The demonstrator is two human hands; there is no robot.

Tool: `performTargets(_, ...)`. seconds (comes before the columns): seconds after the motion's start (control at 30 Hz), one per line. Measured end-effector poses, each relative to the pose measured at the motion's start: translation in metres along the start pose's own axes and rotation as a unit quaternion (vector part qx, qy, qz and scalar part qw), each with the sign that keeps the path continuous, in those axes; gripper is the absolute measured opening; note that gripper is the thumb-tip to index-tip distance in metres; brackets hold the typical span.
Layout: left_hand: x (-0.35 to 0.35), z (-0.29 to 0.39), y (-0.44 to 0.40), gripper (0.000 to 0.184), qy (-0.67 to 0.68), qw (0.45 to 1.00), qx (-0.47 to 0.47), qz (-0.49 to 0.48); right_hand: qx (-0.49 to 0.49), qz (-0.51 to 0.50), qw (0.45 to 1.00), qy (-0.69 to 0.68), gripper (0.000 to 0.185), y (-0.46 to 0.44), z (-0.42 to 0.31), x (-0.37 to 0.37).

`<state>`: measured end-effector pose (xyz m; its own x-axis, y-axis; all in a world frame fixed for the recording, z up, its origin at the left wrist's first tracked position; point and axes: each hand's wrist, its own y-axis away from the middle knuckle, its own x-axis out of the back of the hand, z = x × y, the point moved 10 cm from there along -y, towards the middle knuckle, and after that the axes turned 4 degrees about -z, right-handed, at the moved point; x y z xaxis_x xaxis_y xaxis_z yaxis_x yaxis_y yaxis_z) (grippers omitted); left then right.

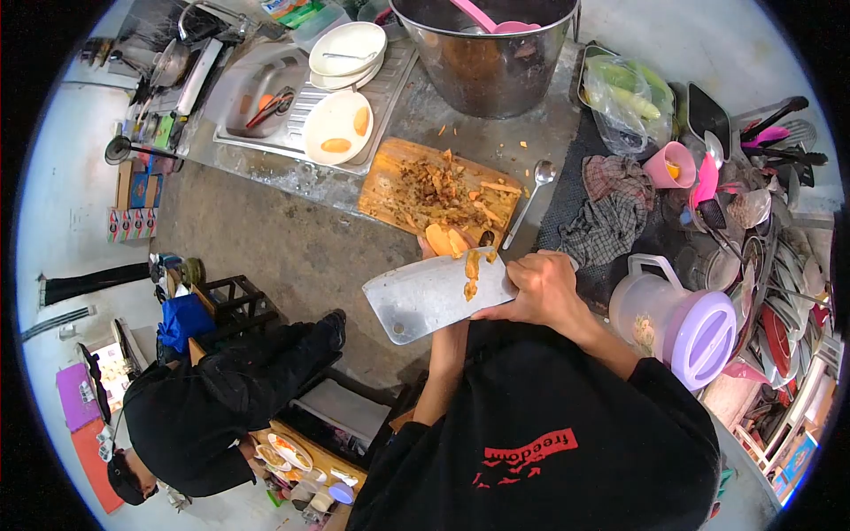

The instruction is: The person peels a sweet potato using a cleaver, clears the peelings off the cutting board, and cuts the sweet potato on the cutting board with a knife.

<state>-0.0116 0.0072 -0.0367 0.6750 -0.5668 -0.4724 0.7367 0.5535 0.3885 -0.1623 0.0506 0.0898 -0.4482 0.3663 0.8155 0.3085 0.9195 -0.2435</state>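
Observation:
My right hand (544, 288) is closed round the handle of a wide cleaver (425, 296). Its blade lies tilted across the front of my left hand (426, 249), hiding most of that hand. Strips of orange peel (471, 281) cling to the blade near its upper edge. Just above the blade, my left hand grips a peeled orange vegetable (440, 240), perhaps a sweet potato or carrot. Beyond both hands is a wooden cutting board (390, 173) strewn with brown and orange peelings (434, 190).
Left of the board, a white bowl (320, 131) holds two orange pieces, beside a sink (232, 115). A large metal pot (487, 75) stands behind. To the right are a spoon (531, 199), cloths (602, 226) and a lilac-lidded jug (704, 341). Another person (190, 416) is at lower left.

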Motion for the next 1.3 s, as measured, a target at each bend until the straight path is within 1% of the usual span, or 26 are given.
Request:
performTargets(0.03,0.0,0.0,-0.002,0.045,-0.009,1.0,0.003,0.001,0.005,-0.005,1.0,-0.003,0.066,-0.001,0.0,0.0)
performTargets(0.17,-0.005,-0.007,0.0,0.045,-0.043,0.999,0.014,0.005,0.01,-0.004,1.0,0.005,0.066,-0.008,0.001,0.004)
performTargets(0.23,-0.003,-0.008,0.003,0.045,-0.063,0.998,0.021,0.006,0.014,-0.031,0.999,0.003,0.064,-0.012,0.001,0.004)
performTargets(0.3,-0.007,-0.01,-0.002,0.045,-0.072,0.997,0.027,0.003,0.021,-0.02,1.0,0.0,0.064,-0.013,-0.001,0.006)
performTargets(0.47,-0.015,0.002,-0.027,0.051,-0.012,0.999,-0.029,-0.002,0.034,-0.007,0.999,-0.005,0.064,-0.014,-0.004,0.01)
performTargets(0.57,-0.018,0.011,-0.04,0.054,0.022,0.998,-0.062,-0.01,0.028,-0.023,0.999,-0.015,0.064,-0.011,0.0,0.007)
performTargets(0.77,-0.021,0.024,-0.055,0.062,0.096,0.987,-0.126,-0.022,0.013,-0.001,1.0,0.0,0.064,-0.007,0.008,0.008)
performTargets(0.9,-0.016,0.026,-0.057,0.066,0.132,0.979,-0.153,-0.026,0.02,0.01,1.0,0.005,0.064,-0.007,0.008,0.007)
performTargets(0.97,-0.023,0.024,-0.059,0.075,0.184,0.966,-0.142,-0.113,0.025,0.008,1.0,0.009,0.064,-0.007,0.007,0.006)
performTargets(1.0,-0.021,0.022,-0.06,0.075,0.185,0.966,-0.142,-0.113,0.023,0.009,1.0,0.011,0.064,-0.007,0.007,0.007)
performTargets(1.07,-0.011,0.009,-0.064,0.08,0.254,0.959,-0.1,-0.072,0.02,0.01,1.0,0.013,0.064,-0.008,0.006,0.008)
performTargets(1.1,-0.01,0.006,-0.063,0.08,0.255,0.959,-0.1,-0.071,0.021,0.008,1.0,0.011,0.064,-0.008,0.004,0.009)
performTargets(1.17,-0.013,0.018,-0.055,0.088,0.066,0.979,-0.178,-0.073,0.022,0.005,1.0,0.009,0.064,-0.01,0.002,0.009)
performTargets(1.2,-0.02,0.025,-0.04,0.079,0.05,0.994,-0.089,0.04,0.013,0.002,1.0,0.009,0.064,-0.01,0.002,0.008)
performTargets(1.23,-0.026,0.033,-0.013,0.072,0.033,0.988,0.002,0.151,0.004,-0.001,1.0,0.008,0.064,-0.009,0.003,0.007)
performTargets(1.27,-0.019,0.028,-0.004,0.072,0.034,0.988,0.002,0.152,0.005,-0.002,1.0,0.008,0.064,-0.009,0.003,0.006)
performTargets(1.3,-0.013,0.02,0.0,0.073,0.002,0.991,0.009,0.133,0.002,-0.007,1.0,0.006,0.063,-0.009,0.003,0.005)
